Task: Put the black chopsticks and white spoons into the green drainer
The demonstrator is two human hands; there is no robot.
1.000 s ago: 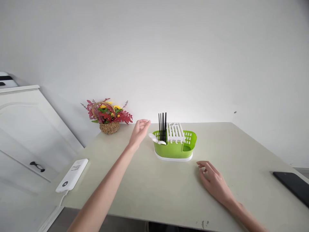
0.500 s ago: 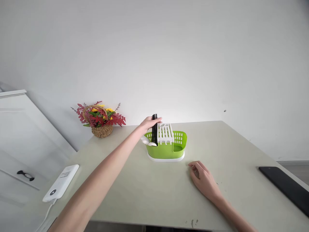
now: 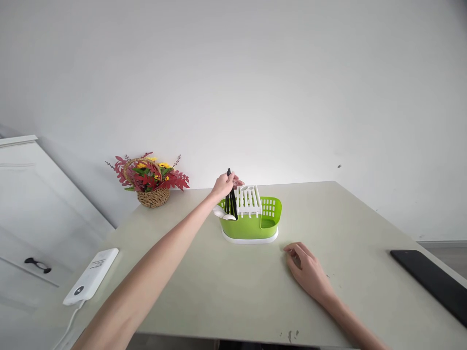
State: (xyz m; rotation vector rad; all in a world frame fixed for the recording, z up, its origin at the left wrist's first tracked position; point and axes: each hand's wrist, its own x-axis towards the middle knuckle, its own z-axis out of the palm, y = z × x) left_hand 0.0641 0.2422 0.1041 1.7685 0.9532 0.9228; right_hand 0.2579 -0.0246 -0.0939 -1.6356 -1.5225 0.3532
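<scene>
My left hand (image 3: 224,185) is closed around the upper part of black chopsticks (image 3: 231,203), which stand in the left end of a green plastic cutlery caddy (image 3: 251,229). Their lower ends are hidden inside it. Two white spoons (image 3: 229,217) lean out over the caddy's left front edge, below that hand. A white slotted rack (image 3: 249,200) covers the middle of the caddy, and a white base sits underneath. To the right and nearer me, my right hand (image 3: 308,272) rests on the table, fingers loosely bent with a gap at the thumb and nothing in them.
A wicker basket (image 3: 153,198) of red and yellow flowers stands at the table's back left. A white power bank (image 3: 91,276) with a cable lies at the left edge. A black phone (image 3: 430,284) lies at the right. A white cabinet (image 3: 44,204) adjoins the table.
My left hand has moved right from beside the caddy and closed on the chopsticks, which now lean left at the top. My right hand stays on the table. The view has shifted a little.
</scene>
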